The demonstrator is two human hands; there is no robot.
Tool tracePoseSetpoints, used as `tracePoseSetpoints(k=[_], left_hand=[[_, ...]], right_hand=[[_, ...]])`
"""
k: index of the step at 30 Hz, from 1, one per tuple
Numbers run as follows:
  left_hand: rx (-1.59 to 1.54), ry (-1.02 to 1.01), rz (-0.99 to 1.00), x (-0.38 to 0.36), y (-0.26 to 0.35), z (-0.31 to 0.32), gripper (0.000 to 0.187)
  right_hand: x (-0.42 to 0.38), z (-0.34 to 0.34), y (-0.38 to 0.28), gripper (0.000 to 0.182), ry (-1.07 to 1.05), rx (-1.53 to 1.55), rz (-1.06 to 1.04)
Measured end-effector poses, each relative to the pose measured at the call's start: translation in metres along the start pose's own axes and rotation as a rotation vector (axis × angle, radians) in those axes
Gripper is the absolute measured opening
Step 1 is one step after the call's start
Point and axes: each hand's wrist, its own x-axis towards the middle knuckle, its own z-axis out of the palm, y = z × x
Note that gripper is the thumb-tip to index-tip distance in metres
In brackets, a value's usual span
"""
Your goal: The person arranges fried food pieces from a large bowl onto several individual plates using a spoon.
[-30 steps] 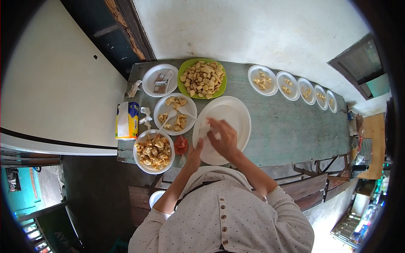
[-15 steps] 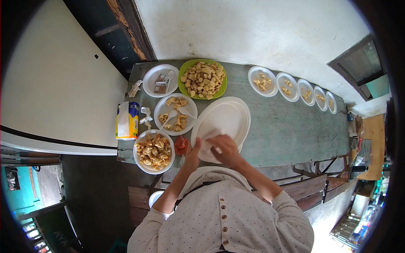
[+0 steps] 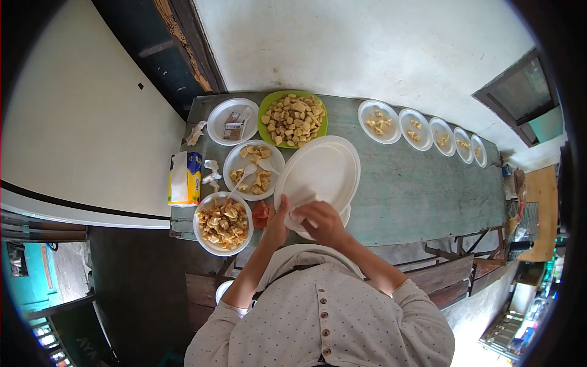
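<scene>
A white oval plate is tilted in front of me, its left edge gripped by my left hand. My right hand has its fingers closed on a white tissue, pressed to the lower part of that plate. Below it, the rim of another white plate shows on the table; most of it is hidden. Beside my left hand lies a crumpled red-orange thing, perhaps plastic. The tissue is partly blurred and covered by my fingers.
Left on the table are a heaped snack bowl, a plate with spoons, a tissue pack and a plate with banknotes. A green plate holds pale chunks. Several small snack plates line the wall.
The oval plate is lifted and tilted a little more, uncovering more of the plate beneath. My right hand has shifted slightly left and down with the tissue.
</scene>
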Motion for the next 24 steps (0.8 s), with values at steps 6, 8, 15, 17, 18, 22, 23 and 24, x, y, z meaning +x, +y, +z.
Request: tracePoseSetpoints(k=[6, 8, 15, 17, 18, 22, 23, 24], left_hand=[[0.279, -0.071, 0.031, -0.005, -0.014, 0.000, 0.052], [0.387, -0.095, 0.085, -0.005, -0.020, 0.007, 0.053], [0.464, -0.157, 0.063, -0.007, 0.003, 0.005, 0.050], [0.588, -0.090, 0.082, -0.016, 0.014, 0.013, 0.049], [0.720, -0.064, -0.020, -0.018, 0.018, 0.016, 0.049], [0.679, -0.146, -0.030, -0.016, 0.015, 0.024, 0.050], [0.681, -0.149, -0.029, -0.013, 0.007, 0.020, 0.050], [0.564, -0.217, 0.039, -0.008, -0.007, 0.011, 0.051]], right_hand=[[0.044, -0.025, 0.026, 0.027, 0.481, -0.018, 0.422], [0.048, -0.020, 0.023, 0.023, 0.509, -0.014, 0.407], [0.030, 0.005, 0.000, 0.024, 0.168, 0.183, 0.143], [0.042, -0.006, 0.009, 0.024, 0.290, 0.095, 0.300], [0.047, -0.011, 0.018, 0.025, 0.372, 0.030, 0.308], [0.053, -0.016, 0.002, 0.026, 0.414, 0.032, 0.194], [0.047, -0.009, -0.003, 0.029, 0.283, 0.067, 0.078], [0.043, -0.008, -0.006, 0.032, 0.171, 0.017, -0.105]])
